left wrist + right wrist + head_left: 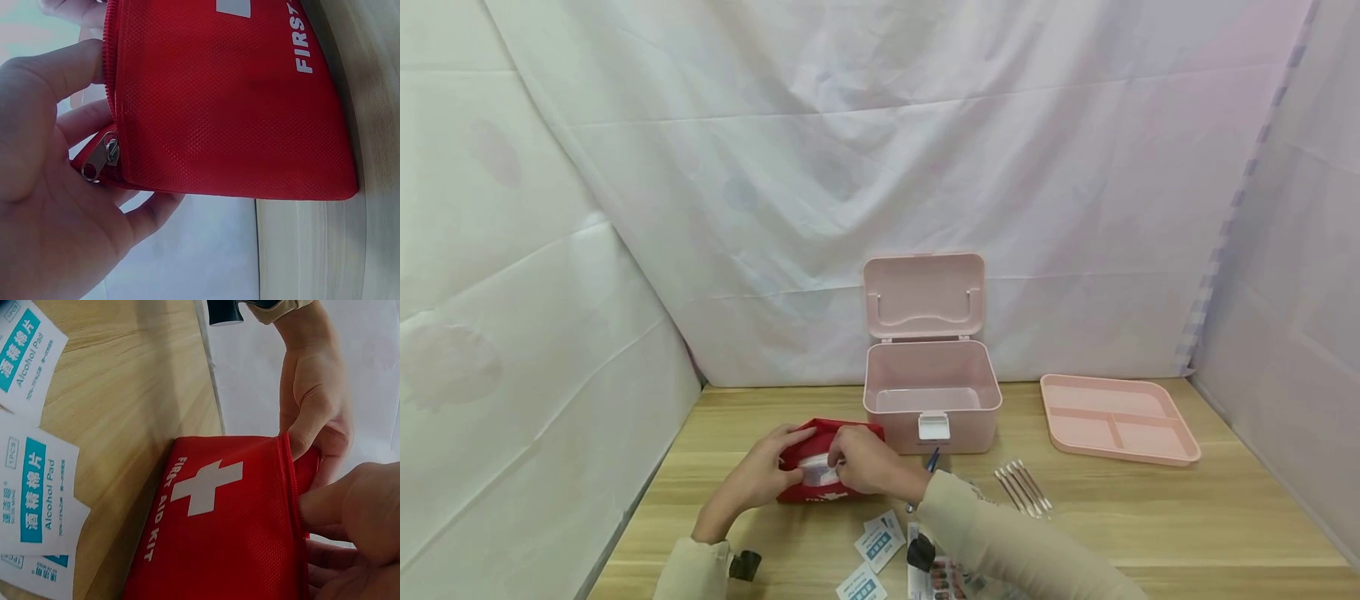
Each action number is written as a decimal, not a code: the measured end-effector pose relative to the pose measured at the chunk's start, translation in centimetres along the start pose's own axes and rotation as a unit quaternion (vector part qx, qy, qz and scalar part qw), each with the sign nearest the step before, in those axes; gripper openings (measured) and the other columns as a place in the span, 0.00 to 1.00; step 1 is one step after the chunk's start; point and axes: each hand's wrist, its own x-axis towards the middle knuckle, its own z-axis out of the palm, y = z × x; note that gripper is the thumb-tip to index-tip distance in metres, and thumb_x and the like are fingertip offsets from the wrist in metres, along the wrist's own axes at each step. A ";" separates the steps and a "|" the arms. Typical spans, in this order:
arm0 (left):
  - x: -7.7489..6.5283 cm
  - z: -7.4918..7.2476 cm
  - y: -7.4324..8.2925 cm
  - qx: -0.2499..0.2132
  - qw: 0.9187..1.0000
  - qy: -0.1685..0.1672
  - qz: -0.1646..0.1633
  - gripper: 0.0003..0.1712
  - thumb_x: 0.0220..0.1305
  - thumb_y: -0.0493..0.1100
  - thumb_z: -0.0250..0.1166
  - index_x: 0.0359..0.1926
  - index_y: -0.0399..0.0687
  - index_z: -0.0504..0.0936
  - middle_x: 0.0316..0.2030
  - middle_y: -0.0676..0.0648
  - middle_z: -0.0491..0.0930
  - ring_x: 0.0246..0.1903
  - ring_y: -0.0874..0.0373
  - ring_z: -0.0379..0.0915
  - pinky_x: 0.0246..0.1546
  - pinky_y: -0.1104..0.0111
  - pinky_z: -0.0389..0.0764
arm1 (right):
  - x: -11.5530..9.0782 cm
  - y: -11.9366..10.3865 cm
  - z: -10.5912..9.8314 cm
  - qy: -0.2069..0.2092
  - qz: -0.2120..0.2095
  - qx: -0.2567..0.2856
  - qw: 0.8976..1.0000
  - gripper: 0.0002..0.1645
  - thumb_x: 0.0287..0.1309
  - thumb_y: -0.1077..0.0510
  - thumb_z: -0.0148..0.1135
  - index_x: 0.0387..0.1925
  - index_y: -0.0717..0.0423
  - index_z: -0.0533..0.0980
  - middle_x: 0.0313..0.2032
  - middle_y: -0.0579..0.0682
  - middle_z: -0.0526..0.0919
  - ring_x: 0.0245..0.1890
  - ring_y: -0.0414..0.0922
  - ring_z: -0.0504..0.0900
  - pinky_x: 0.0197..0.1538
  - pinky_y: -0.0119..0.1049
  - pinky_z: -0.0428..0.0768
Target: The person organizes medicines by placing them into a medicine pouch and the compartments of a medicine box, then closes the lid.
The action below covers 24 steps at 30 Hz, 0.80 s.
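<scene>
A red first aid pouch (827, 493) with a white cross stands on the table, its zipped mouth apart. Clear plastic-wrapped white contents (818, 470) show inside. My left hand (762, 468) grips the pouch's left end at the mouth, thumb on the front edge and fingers behind, beside the metal zipper pull (100, 155). My right hand (867, 460) has bent fingers (328, 556) reaching into the mouth from the right. Its fingertips are hidden behind the front edge in the right wrist view, so what they pinch, if anything, cannot be made out.
Behind the pouch stands an open pink box (958, 433), lid raised. A pink divided tray (1120, 454) lies at right. Cotton swabs (1024, 488), alcohol pad packets (880, 543), a blue pen-like item (932, 460) and blister packs (947, 577) lie near the right forearm.
</scene>
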 end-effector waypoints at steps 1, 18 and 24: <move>0.0 0.0 0.0 0.000 1.000 0.001 -0.001 0.35 0.56 0.29 0.69 0.66 0.45 0.75 0.60 0.42 0.72 0.57 0.45 0.70 0.55 0.48 0.77 | 0.0 0.0 0.0 -0.001 0.003 0.001 1.000 0.10 0.53 0.67 0.69 0.36 0.53 0.88 0.42 0.47 0.84 0.42 0.42 0.79 0.53 0.38 0.82; -0.2 -0.2 -0.8 0.023 0.999 0.021 -0.007 0.34 0.57 0.32 0.70 0.66 0.46 0.75 0.59 0.44 0.74 0.55 0.47 0.71 0.54 0.52 0.79 | -1.6 1.5 -2.5 0.037 -0.051 0.174 0.983 0.06 0.59 0.56 0.69 0.38 0.52 0.85 0.37 0.40 0.85 0.39 0.37 0.79 0.45 0.29 0.79; -0.1 -0.3 -0.7 0.025 0.999 0.020 0.008 0.34 0.57 0.31 0.70 0.66 0.45 0.75 0.58 0.43 0.74 0.55 0.47 0.71 0.55 0.51 0.78 | -3.1 2.5 -3.8 0.009 -0.046 0.201 0.978 0.03 0.58 0.54 0.71 0.35 0.46 0.86 0.35 0.35 0.84 0.39 0.36 0.77 0.46 0.31 0.77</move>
